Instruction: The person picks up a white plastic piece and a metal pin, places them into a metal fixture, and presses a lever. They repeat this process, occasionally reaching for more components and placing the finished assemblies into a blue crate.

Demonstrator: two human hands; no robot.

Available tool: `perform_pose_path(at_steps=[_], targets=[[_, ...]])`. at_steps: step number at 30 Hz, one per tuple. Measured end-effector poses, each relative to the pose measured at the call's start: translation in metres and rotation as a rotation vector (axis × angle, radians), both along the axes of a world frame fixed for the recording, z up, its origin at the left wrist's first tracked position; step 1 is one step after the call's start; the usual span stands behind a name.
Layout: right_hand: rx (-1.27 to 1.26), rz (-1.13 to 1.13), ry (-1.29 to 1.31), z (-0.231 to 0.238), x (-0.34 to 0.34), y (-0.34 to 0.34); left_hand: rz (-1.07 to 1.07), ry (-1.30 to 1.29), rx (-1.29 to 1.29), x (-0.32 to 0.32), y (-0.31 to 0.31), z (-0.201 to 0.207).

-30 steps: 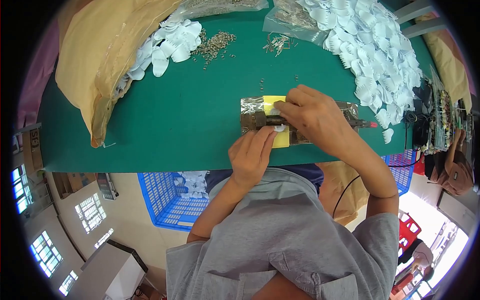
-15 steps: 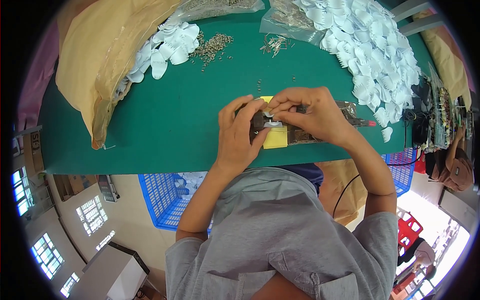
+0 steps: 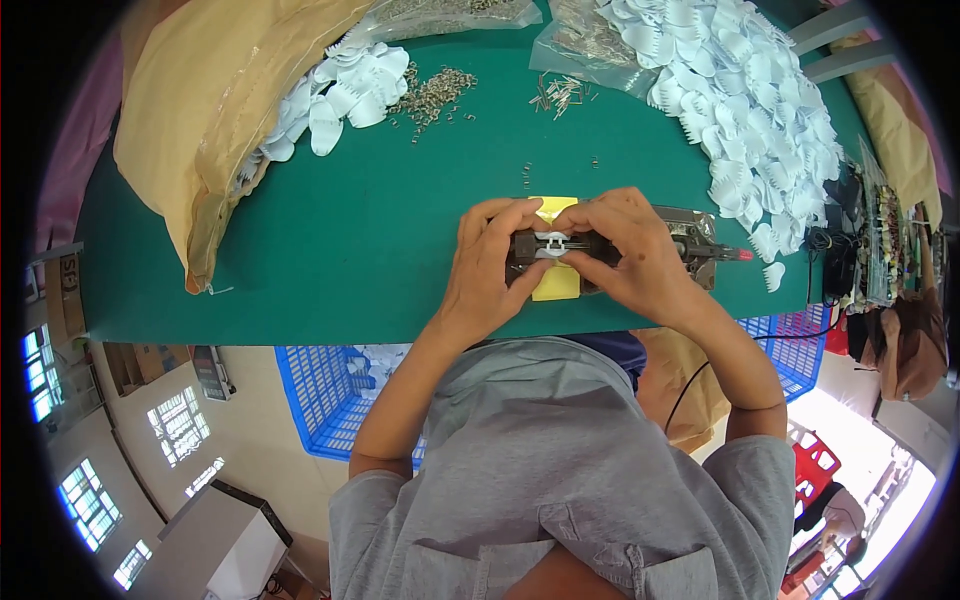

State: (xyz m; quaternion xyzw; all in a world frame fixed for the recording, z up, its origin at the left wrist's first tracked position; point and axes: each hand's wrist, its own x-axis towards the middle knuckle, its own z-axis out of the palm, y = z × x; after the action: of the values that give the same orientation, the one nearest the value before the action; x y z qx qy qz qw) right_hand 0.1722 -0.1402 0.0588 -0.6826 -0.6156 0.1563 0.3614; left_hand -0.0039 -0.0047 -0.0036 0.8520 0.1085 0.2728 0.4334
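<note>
A white plastic hair claw clip [image 3: 552, 245] lies between my hands over a dark metal jig [image 3: 585, 247], its two halves facing each other. My left hand [image 3: 488, 262] pinches its left side with thumb and fingertips. From the other side, my right hand [image 3: 632, 252] presses it with thumb and index finger. Yellow pieces [image 3: 556, 286] show on the jig in front of and behind the clip. A few small metal springs [image 3: 526, 176] lie on the table just beyond the jig. My fingers hide part of the clip's edges.
The green table [image 3: 300, 250] carries a large heap of white toothed clip halves [image 3: 745, 120] at right. A spilling brown paper sack [image 3: 215, 130], a spring pile [image 3: 437, 95] and metal pins [image 3: 562, 94] lie farther back. Blue baskets [image 3: 320, 405] stand below the table edge.
My right hand has shifted from working over the clip's far side to holding its right side. The clip now shows its two white halves together between both hands.
</note>
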Motion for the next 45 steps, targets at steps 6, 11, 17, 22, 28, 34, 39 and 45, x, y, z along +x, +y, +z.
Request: perform_pose_path(at_steps=[6, 11, 17, 22, 28, 34, 39, 45], targets=[[-0.094, -0.170, 0.295, 0.014, 0.034, 0.004, 0.037, -0.004, -0.043, -0.002, -0.002, -0.003], [-0.271, -0.249, 0.008, -0.002, 0.085, 0.025, 0.018, 0.028, -0.026, 0.000, -0.003, 0.006], [-0.281, -0.178, -0.077, -0.014, 0.073, 0.038, 0.054, 0.048, -0.017, -0.001, -0.007, 0.008], [-0.318, -0.233, -0.048, -0.031, 0.072, 0.039, 0.025, -0.018, 0.051, 0.006, 0.000, 0.008], [-0.239, -0.197, 0.103, -0.014, 0.065, 0.034, 0.018, -0.021, 0.018, 0.007, 0.001, 0.006], [-0.420, -0.176, 0.522, 0.033, 0.015, 0.016, 0.033, 0.017, -0.006, 0.004, 0.000, 0.003], [-0.218, -0.043, 0.216, 0.020, 0.003, 0.008, 0.015, 0.037, -0.064, 0.004, 0.000, 0.000], [-0.162, -0.057, 0.119, 0.011, -0.004, 0.007, 0.024, 0.024, -0.066, 0.004, 0.000, -0.002]])
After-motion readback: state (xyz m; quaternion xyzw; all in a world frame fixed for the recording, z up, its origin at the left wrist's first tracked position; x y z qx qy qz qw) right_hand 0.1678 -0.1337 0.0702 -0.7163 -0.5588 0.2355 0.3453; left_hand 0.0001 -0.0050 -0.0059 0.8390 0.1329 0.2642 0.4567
